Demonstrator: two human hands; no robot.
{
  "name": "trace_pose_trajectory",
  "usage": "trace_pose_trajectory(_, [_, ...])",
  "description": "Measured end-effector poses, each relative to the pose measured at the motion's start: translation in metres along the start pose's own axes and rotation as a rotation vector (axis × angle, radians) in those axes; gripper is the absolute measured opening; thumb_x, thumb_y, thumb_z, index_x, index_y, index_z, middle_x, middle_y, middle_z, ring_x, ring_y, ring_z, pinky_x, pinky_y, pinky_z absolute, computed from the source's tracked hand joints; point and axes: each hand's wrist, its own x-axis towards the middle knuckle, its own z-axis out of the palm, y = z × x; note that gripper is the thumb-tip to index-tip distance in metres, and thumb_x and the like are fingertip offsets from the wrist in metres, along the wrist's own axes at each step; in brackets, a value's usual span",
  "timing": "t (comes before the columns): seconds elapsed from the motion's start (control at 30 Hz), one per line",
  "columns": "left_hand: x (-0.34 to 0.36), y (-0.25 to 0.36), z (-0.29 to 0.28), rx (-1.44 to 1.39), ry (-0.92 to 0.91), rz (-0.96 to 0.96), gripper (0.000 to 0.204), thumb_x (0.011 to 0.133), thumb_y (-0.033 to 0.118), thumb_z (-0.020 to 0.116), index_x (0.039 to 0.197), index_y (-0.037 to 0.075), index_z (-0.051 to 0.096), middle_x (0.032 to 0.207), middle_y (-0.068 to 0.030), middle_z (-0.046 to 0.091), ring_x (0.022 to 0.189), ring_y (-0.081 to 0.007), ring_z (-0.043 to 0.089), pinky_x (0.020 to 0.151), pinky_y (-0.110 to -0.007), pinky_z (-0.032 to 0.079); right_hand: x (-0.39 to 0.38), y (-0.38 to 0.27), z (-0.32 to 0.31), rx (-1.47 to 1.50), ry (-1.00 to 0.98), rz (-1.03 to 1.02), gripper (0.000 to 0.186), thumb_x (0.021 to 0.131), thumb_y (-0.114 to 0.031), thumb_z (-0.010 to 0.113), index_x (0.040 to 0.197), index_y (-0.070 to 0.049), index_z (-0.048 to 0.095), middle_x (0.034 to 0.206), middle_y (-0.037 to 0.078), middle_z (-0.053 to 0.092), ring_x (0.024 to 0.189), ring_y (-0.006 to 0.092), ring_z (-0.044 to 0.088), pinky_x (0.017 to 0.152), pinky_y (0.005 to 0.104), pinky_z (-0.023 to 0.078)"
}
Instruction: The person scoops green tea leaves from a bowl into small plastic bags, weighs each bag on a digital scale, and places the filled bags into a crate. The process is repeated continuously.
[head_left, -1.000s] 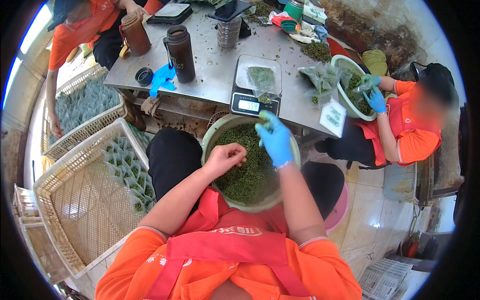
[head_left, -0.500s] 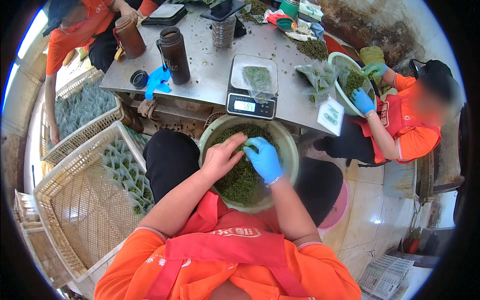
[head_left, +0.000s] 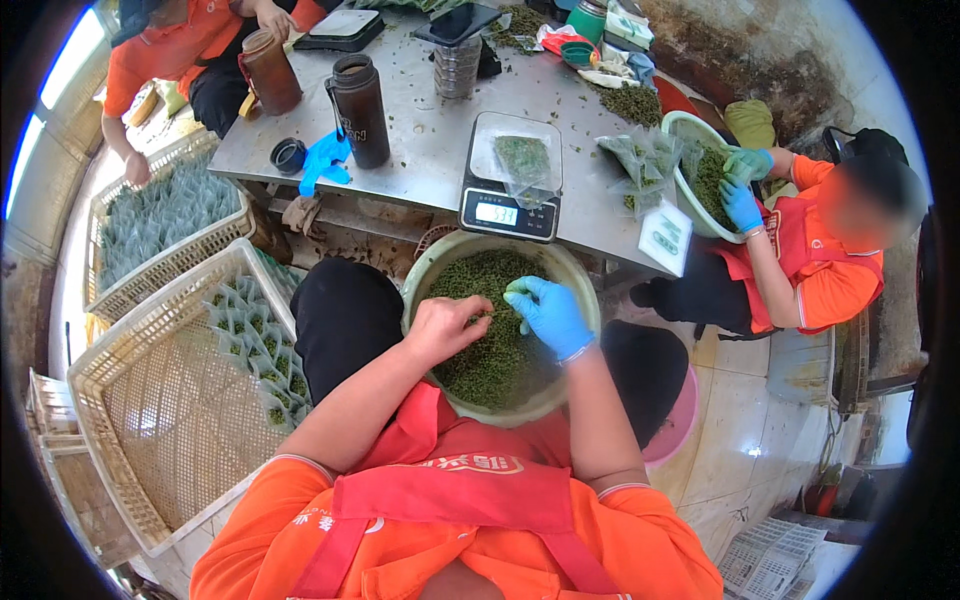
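Note:
A pale round bowl [head_left: 420,265] of small dark-green granules [head_left: 470,370] sits between my knees. My bare left hand [head_left: 455,325] is over the granules at the bowl's left-middle, fingertips curled together; what they hold is too small to make out. My right hand [head_left: 540,320], in a blue glove with greenish fingertips, is just right of it, fingers bent and pinched on something I cannot make out. Above the bowl, a digital scale [head_left: 535,225] on the table edge carries a clear bag of green granules [head_left: 520,160].
Steel table [head_left: 400,200] with dark flask [head_left: 365,130], blue glove [head_left: 325,160], loose bags [head_left: 640,165]. Left: two baskets of small bags [head_left: 110,400] [head_left: 130,290]. A co-worker [head_left: 830,270] works at a bowl on the right; another [head_left: 155,55] is upper left. Pink basin [head_left: 670,430] by my right leg.
My right hand came down from the bowl's far rim to meet my left, then both parted slightly. The left co-worker's hand rose along the upper basket. The scale's display changed.

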Motion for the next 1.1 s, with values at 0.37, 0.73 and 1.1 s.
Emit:
trace_pose_trajectory(0.37, [0.004,0.002,0.001,-0.067,-0.005,0.090,0.029,0.080,0.018,0.064,0.107,0.011,0.060,0.081,-0.0091,0.066,0.065,-0.0225,0.064,0.060,-0.033,0.051,0.080,-0.012,-0.008,-0.428,0.507,-0.274,0.026,0.082,-0.014,0.062,0.107,-0.009,0.061,0.081,0.011,0.063,0.064,0.0252,0.060,0.059,0.0341,0.048])
trace_pose_trajectory(0.73, [0.004,-0.006,0.011,-0.336,0.061,-0.246,0.030,0.084,0.017,0.063,0.112,0.011,0.057,0.088,-0.0056,0.068,0.064,-0.0134,0.065,0.057,-0.028,0.050,-0.007,-0.003,0.032,-0.099,0.127,-0.318,0.015,0.083,-0.008,0.059,0.098,-0.006,0.060,0.083,0.011,0.063,0.059,0.0181,0.061,0.055,0.0312,0.049])
trace_pose_trajectory(1.1, [0.001,0.001,-0.005,-0.146,0.011,-0.110,0.014,0.079,0.018,0.065,0.088,0.008,0.062,0.068,-0.0065,0.065,0.062,-0.0194,0.065,0.056,-0.030,0.050,-0.017,-0.006,0.032,-0.078,0.202,-0.251,0.013,0.082,-0.010,0.060,0.094,-0.006,0.061,0.088,0.014,0.063,0.074,0.0295,0.063,0.064,0.0352,0.051])
